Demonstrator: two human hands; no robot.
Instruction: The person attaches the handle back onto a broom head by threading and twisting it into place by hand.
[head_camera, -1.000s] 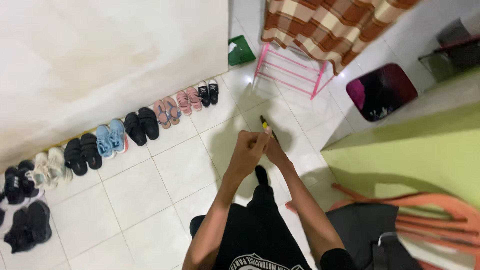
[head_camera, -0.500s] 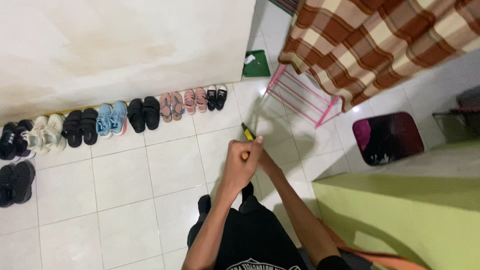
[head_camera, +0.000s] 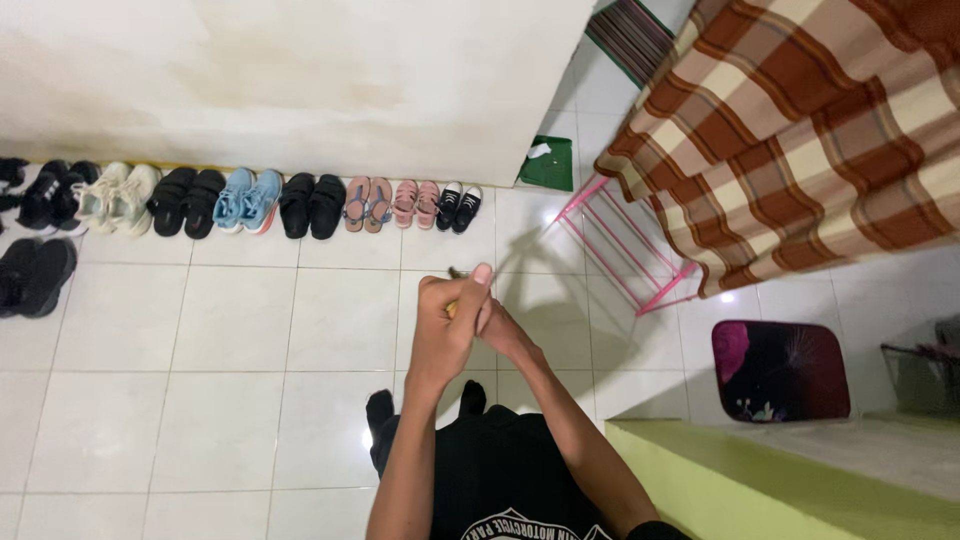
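The stick handle (head_camera: 456, 290), dark with a yellow band, is mostly hidden inside the person's two hands, which are stacked on it out in front of the body over the white tiled floor (head_camera: 240, 380); only a short bit shows at the thumb tip and between the fingers. The left hand (head_camera: 447, 325) is wrapped tight around the handle, thumb pointing up along it. The right hand (head_camera: 505, 333) sits just beside and partly behind the left one, fingers curled toward the same handle, though how firmly it grips cannot be told because the left hand covers it. Beyond the handle, along the foot of the pale wall (head_camera: 300, 70), a row of shoes (head_camera: 260, 200) stands in pairs: black ones, white ones, light blue sneakers, pink sandals. To the right of the handle stands a pink metal rack (head_camera: 625, 245) draped with a brown checked cloth (head_camera: 800, 140). A green dustpan (head_camera: 548, 165) leans at the wall's corner, beyond the rack. Nearer the person, right of the handle, lie a dark floral mat (head_camera: 780, 370) and a lime-green ledge (head_camera: 780, 480).
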